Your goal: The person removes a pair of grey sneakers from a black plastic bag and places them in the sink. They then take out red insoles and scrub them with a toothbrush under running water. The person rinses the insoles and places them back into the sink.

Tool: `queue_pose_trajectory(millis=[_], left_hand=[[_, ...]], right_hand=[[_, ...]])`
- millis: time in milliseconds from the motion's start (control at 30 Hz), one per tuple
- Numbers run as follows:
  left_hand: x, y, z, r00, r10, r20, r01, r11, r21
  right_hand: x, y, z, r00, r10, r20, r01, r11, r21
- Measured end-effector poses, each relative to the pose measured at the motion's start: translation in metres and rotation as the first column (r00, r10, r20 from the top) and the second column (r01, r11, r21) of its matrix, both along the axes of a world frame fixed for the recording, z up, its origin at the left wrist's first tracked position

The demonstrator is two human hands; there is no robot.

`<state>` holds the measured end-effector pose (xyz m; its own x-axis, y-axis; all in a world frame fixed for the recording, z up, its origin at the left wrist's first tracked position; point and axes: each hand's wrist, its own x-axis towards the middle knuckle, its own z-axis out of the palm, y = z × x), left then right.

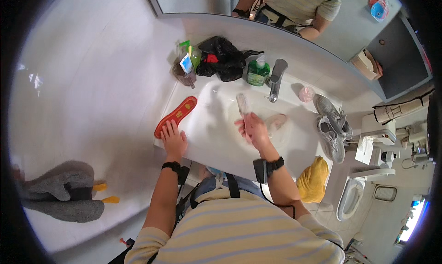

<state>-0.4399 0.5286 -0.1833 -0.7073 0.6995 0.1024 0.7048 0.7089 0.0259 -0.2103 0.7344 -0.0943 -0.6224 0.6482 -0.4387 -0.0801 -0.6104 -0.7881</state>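
My left hand [173,142] lies with its fingers apart on the lower end of a red shoe insole [180,112] with yellow marks, at the left edge of the white washbasin [197,139]. Over the basin, my right hand [255,129] is closed around the pinkish handle of a brush [243,103]; its pale bristle end points towards the back wall. Cloudy water stands in the bowl, and a pinkish object [276,122], too unclear to name, lies partly in it to the right of my right hand.
Behind the bowl stand a black plastic bag [221,58], a green soap bottle [258,72] and a chrome faucet [276,79]. A cup [184,74] holds a tube at the back left. Grey sneakers [332,129] and a yellow cloth [313,181] rest at the right.
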Motion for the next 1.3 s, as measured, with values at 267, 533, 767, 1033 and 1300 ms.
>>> queue_pose_trajectory(millis=[267, 533, 767, 1033, 1300], left_hand=[[0.001, 0.015, 0.009, 0.967, 0.244, 0.070, -0.228, 0.957, -0.180], [0.051, 0.189, 0.147, 0.625, -0.696, 0.353, 0.431, 0.685, 0.587], [0.069, 0.319, 0.202, 0.446, -0.831, 0.333, 0.787, 0.541, 0.297], [0.050, 0.332, 0.198, 0.439, -0.754, 0.489, 0.713, 0.624, 0.321], [0.051, 0.352, 0.220, 0.476, -0.653, 0.589, 0.785, 0.618, 0.051]], right_hand=[[-0.034, 0.064, 0.035, 0.950, -0.243, -0.196, 0.256, 0.966, 0.044], [-0.048, 0.080, 0.027, 0.959, -0.267, -0.094, 0.279, 0.949, 0.147], [-0.042, 0.083, 0.016, 0.958, -0.257, -0.129, 0.273, 0.955, 0.120], [-0.037, 0.086, 0.017, 0.975, -0.190, -0.114, 0.203, 0.972, 0.117], [-0.031, 0.089, 0.016, 0.971, -0.200, -0.130, 0.214, 0.971, 0.108]])
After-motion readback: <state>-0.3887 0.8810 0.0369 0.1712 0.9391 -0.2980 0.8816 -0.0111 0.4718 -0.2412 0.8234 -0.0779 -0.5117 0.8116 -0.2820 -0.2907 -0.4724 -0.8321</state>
